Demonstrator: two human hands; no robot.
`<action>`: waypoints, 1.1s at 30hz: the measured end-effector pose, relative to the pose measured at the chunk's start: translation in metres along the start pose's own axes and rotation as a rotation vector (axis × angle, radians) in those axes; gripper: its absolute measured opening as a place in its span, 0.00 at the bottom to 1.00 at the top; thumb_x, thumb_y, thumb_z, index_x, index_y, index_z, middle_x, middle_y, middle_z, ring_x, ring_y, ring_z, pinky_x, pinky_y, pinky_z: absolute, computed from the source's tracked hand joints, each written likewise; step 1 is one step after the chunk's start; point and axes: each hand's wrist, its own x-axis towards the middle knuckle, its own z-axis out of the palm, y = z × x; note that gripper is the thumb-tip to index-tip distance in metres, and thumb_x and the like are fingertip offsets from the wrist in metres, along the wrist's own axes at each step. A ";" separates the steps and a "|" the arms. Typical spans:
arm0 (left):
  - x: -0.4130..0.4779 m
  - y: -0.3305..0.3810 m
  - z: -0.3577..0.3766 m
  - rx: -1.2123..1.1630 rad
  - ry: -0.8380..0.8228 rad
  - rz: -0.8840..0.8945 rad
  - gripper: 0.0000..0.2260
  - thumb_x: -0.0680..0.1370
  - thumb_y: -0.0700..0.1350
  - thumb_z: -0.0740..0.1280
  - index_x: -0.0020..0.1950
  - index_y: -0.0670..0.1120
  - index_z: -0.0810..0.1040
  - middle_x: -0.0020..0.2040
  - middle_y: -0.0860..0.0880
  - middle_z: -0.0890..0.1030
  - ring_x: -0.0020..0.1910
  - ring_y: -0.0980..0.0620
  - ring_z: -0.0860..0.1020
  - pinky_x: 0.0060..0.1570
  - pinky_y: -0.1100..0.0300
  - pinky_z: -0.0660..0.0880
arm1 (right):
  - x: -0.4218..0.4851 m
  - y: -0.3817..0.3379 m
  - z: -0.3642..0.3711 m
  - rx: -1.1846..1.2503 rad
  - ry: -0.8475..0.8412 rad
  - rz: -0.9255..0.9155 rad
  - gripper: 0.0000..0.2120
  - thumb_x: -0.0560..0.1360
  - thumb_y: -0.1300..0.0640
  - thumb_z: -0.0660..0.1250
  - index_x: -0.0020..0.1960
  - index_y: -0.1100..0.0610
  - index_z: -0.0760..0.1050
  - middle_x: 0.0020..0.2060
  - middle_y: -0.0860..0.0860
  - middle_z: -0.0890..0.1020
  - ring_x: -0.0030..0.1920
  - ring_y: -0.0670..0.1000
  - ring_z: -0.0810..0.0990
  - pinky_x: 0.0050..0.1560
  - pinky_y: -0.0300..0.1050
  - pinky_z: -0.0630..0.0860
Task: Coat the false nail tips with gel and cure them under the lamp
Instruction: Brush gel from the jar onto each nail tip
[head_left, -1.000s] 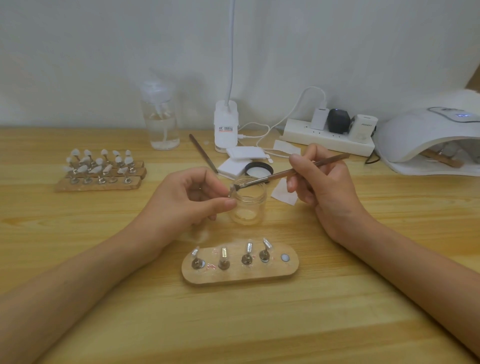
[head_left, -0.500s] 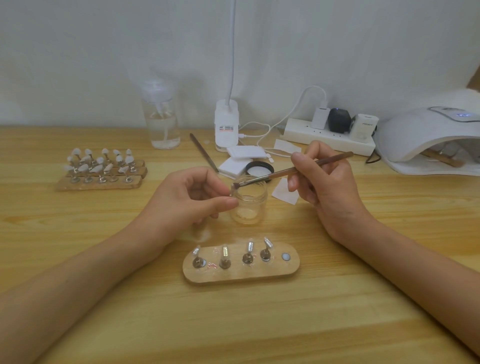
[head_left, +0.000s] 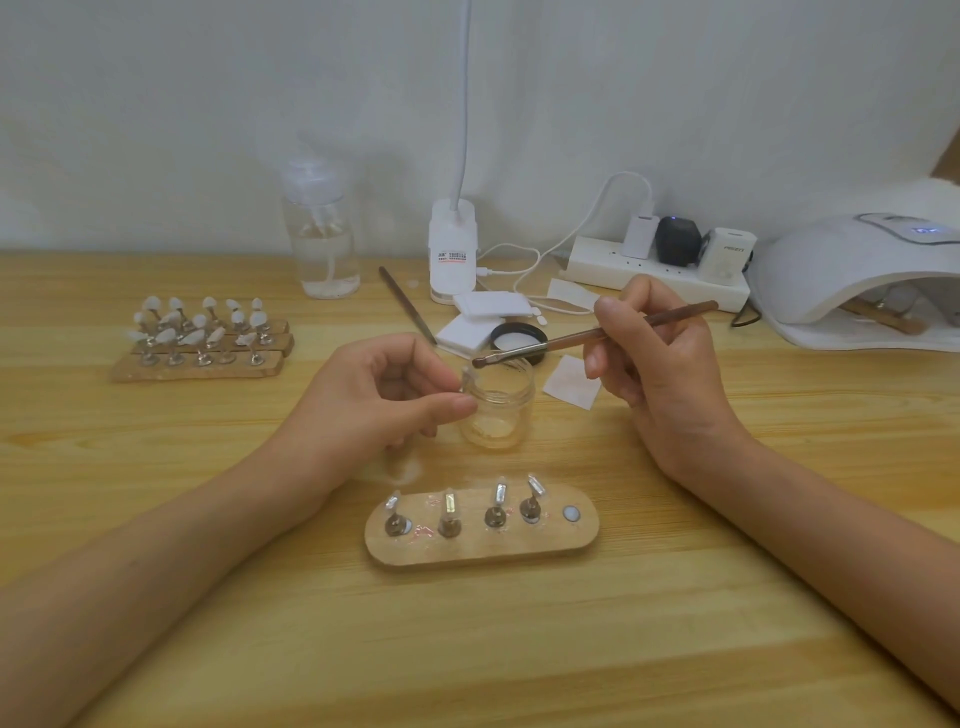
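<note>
My left hand pinches a small stand with a clear nail tip between thumb and fingers, held beside the open glass gel jar. A brown brush is held in my right hand, its bristle end touching the held tip over the jar's rim. In front of me lies an oval wooden holder carrying several clear tips on metal stands and one bare magnet spot. The white curing lamp stands at the far right with a wooden holder inside it.
Wooden holders with several white tips sit at the left. A clear pump bottle, a desk-lamp base, a power strip, white pads, the jar's black lid and a second brush lie behind the jar.
The brush tip has shifted slightly against the held nail tip. My left hand stays beside the jar.
</note>
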 end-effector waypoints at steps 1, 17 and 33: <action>0.000 0.000 0.000 -0.001 0.000 0.000 0.10 0.59 0.53 0.77 0.35 0.52 0.81 0.33 0.53 0.81 0.30 0.58 0.77 0.25 0.69 0.69 | 0.000 0.000 0.001 -0.003 -0.019 -0.005 0.11 0.75 0.54 0.68 0.37 0.54 0.69 0.26 0.50 0.79 0.25 0.49 0.67 0.23 0.34 0.62; 0.000 -0.002 0.000 -0.012 0.002 0.017 0.11 0.61 0.50 0.77 0.38 0.48 0.80 0.33 0.53 0.81 0.30 0.57 0.77 0.25 0.69 0.70 | 0.000 0.000 0.000 -0.075 0.082 0.014 0.14 0.79 0.64 0.65 0.36 0.56 0.68 0.23 0.50 0.77 0.25 0.50 0.68 0.23 0.33 0.62; 0.001 -0.006 -0.002 -0.011 0.022 0.066 0.07 0.65 0.48 0.76 0.38 0.49 0.80 0.36 0.55 0.81 0.30 0.56 0.77 0.26 0.67 0.70 | 0.001 0.000 0.000 0.008 -0.002 0.020 0.12 0.77 0.56 0.66 0.37 0.54 0.68 0.25 0.50 0.78 0.25 0.50 0.66 0.23 0.34 0.62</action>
